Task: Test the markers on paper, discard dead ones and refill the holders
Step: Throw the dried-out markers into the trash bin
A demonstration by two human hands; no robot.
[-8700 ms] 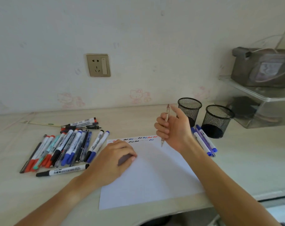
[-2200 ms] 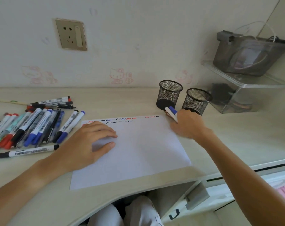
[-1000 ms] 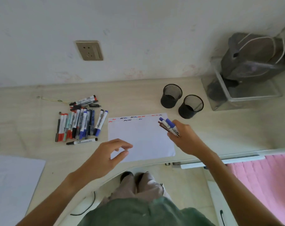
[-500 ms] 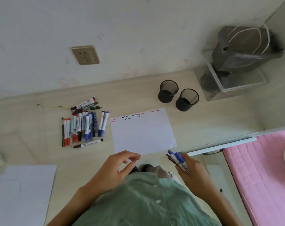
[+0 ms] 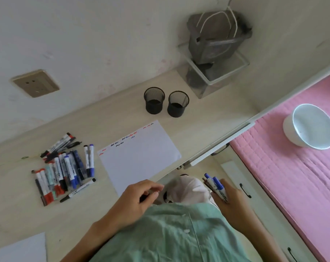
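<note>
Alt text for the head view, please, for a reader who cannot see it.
The right hand grips a bundle of blue-capped markers off the desk's edge. The left hand, fingers loosely curled, hovers near the test paper; two mesh holders stand behind it.

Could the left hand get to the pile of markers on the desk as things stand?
Probably yes. The left hand hovers over the desk edge, its grip holding nothing I can make out, and only bare desk lies between it and the marker pile to its left.

My right grip point(image 5: 231, 200) holds blue-capped white markers point(image 5: 216, 186). Two black mesh holders point(image 5: 154, 100) stand on the pale beige surface point(image 5: 107, 121), near white paper point(image 5: 139, 156) with red, blue and black squiggles. My shirt point(image 5: 171, 235) is mint green; the bed point(image 5: 292, 176) is pink.
</note>
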